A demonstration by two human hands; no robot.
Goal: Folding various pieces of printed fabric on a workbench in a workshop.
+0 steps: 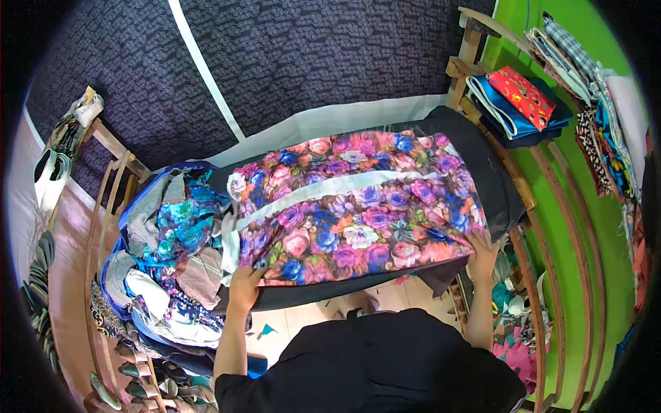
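A floral fabric (361,237) in pink, purple and blue lies spread over a black-covered table (501,199). A pale whitish strip (330,187) runs lengthwise across its middle in a slight curve. At the near left corner, my left hand (244,282) is closed on the fabric's edge, beside a loose white piece of cloth (230,249). My right hand (483,253) grips the near right corner. The near edge runs fairly straight between both hands, with some wrinkles close to each.
Left of the table, a blue-rimmed bundle (113,255) overflows with mixed cloths. Folded fabrics (522,100), red on top, sit on the wooden rack (544,275) at right. Fabric scraps (516,344) lie low at right. A dark patterned curtain (303,62) hangs behind.
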